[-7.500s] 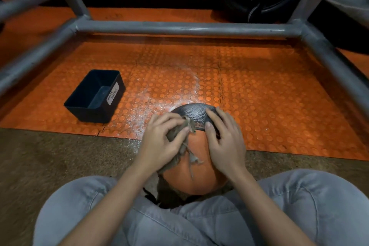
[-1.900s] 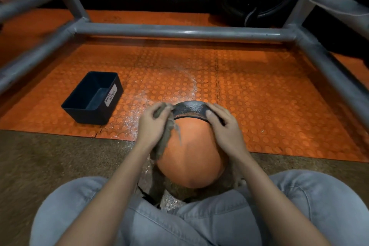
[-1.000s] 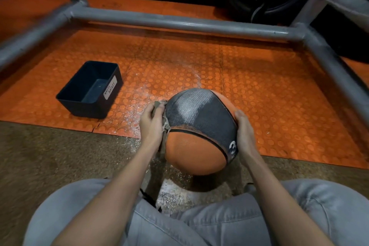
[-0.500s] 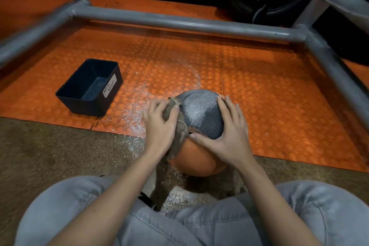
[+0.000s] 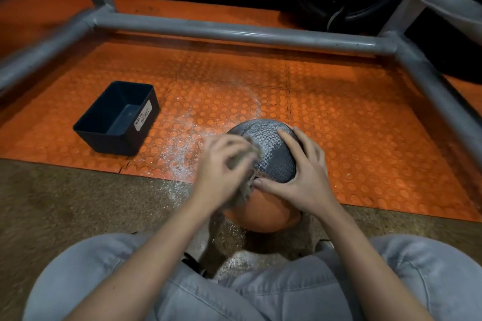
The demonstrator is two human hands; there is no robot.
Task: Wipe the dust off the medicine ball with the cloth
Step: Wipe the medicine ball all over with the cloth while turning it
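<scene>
Medicine ball [image 5: 272,161], grey mesh-patterned panel up and orange below, sits low in front of the person's knees, right over the line where the orange studded mat [image 5: 339,125] meets the brown speckled floor [image 5: 78,203]; whether it rests on the floor or is held just off it cannot be told. The left hand [image 5: 221,172], blurred, has its fingers curled round a bunched greyish cloth [image 5: 245,190] pressed to the ball's left side, loose threads hanging down. The right hand [image 5: 305,177] lies spread flat over the ball's right side, fingers on the grey panel, thumb reaching toward the cloth. White dust [image 5: 180,148] speckles the mat just left of the ball. Further left stands a dark bin [image 5: 114,143] labelled WASTE BASKET. Grey metal tubes [image 5: 234,31] frame the mat. Light jeans [image 5: 391,281] fill the bottom of the view
</scene>
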